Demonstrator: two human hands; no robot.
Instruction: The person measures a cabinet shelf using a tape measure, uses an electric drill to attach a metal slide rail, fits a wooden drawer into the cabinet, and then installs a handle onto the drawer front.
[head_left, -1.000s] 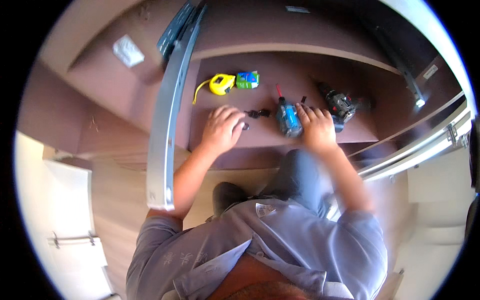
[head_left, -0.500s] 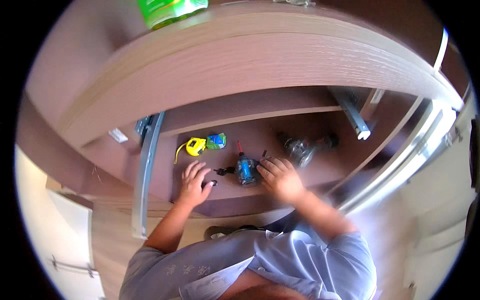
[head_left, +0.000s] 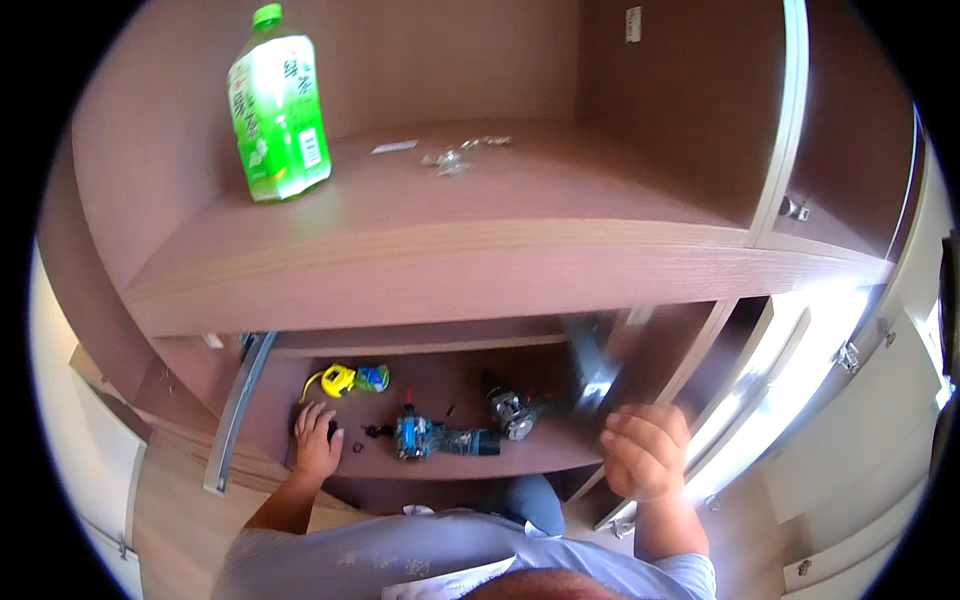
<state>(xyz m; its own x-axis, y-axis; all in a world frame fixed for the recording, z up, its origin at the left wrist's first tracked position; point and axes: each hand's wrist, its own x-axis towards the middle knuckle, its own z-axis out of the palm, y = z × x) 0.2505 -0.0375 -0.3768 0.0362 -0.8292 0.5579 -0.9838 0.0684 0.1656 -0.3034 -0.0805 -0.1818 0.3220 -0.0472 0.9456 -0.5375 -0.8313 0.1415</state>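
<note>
My left hand (head_left: 316, 438) rests low over the left of the lower compartment's floor. A small black piece (head_left: 332, 430) shows between its thumb and fingers; its kind is unclear. Beside the thumb lies a small dark ring (head_left: 358, 448). To the right, a blue cordless drill (head_left: 412, 438) lies on its side, its handle pointing right. Behind it to the right is a second, grey and black power drill (head_left: 512, 414). My right hand (head_left: 648, 455) is raised at the compartment's right side, away from the drills. Its fingers are curled and slightly blurred, hiding whatever may be inside.
A yellow tape measure (head_left: 338, 380) and a green-blue packet (head_left: 373, 378) lie behind my left hand. Metal drawer slides, left (head_left: 240, 410) and right (head_left: 590, 370), flank the compartment. A green bottle (head_left: 280, 120) and small metal fittings (head_left: 448, 162) are on the upper shelf (head_left: 400, 205).
My right hand has left the blue drill and moved right and up, its fingers now curled. My left hand has drawn its fingers in around the black piece. The view has tilted up.
</note>
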